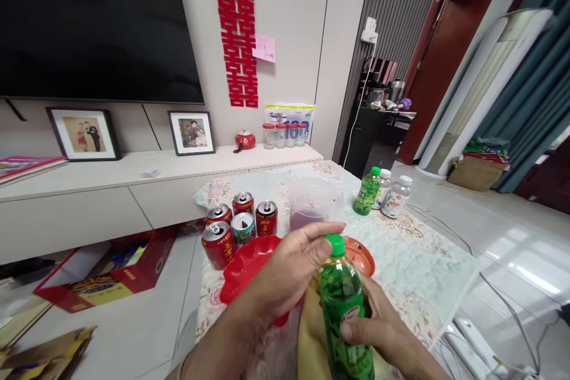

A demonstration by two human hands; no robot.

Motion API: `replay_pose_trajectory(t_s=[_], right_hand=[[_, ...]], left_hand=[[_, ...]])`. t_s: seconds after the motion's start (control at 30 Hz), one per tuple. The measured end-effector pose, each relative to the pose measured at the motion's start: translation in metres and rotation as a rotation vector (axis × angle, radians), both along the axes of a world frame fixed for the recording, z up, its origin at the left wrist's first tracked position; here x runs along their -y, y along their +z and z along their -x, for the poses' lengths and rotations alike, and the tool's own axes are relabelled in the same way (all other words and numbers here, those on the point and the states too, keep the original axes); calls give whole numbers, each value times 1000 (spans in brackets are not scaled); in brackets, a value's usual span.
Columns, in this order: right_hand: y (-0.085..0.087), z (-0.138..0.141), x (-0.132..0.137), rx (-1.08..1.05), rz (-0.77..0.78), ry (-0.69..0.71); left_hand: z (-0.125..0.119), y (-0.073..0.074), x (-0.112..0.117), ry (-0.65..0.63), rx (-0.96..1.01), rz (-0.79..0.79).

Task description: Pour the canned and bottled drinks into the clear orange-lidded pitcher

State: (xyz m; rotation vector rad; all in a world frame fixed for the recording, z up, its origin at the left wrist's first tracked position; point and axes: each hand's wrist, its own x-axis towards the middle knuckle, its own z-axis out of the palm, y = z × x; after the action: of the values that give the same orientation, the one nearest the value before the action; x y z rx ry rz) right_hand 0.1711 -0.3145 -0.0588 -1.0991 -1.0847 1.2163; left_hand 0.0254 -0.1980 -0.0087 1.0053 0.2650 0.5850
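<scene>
My right hand [378, 323] is wrapped round a green plastic drink bottle [345, 297], its thumb pressed on the label. The bottle stands nearly upright close to me. At its green cap [335, 245] is my left hand [296, 264], the thumb against the cap's left side and the fingers reaching straight behind it. Something yellow [308, 332] shows beside the bottle. A red scalloped tray [243, 276] lies partly hidden under my left forearm. Behind the hands sit an orange-red round lid or dish [361, 256] and a clear plastic container [315, 202].
Several drink cans [243, 227] stand at the table's left edge. Another green bottle [367, 191] and two white-capped bottles [395, 197] stand at the right rear of the floral tablecloth [418, 267]. A red box [111, 270] lies on the floor at left. Cables run across the floor at right.
</scene>
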Motion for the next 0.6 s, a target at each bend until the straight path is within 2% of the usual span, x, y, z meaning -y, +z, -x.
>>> replay_pose_trajectory(t_s=[0.17, 0.27, 0.4, 0.6], right_hand=[[0, -5, 5, -103, 61, 82], [0, -4, 7, -129, 86, 89], [2, -1, 3, -66, 55, 56], [1, 7, -3, 159, 22, -125]], left_hand=[[3, 2, -11, -175, 47, -10], [1, 2, -12, -191, 70, 35], [-1, -1, -11, -85, 37, 78], [-5, -2, -1, 181, -44, 23]])
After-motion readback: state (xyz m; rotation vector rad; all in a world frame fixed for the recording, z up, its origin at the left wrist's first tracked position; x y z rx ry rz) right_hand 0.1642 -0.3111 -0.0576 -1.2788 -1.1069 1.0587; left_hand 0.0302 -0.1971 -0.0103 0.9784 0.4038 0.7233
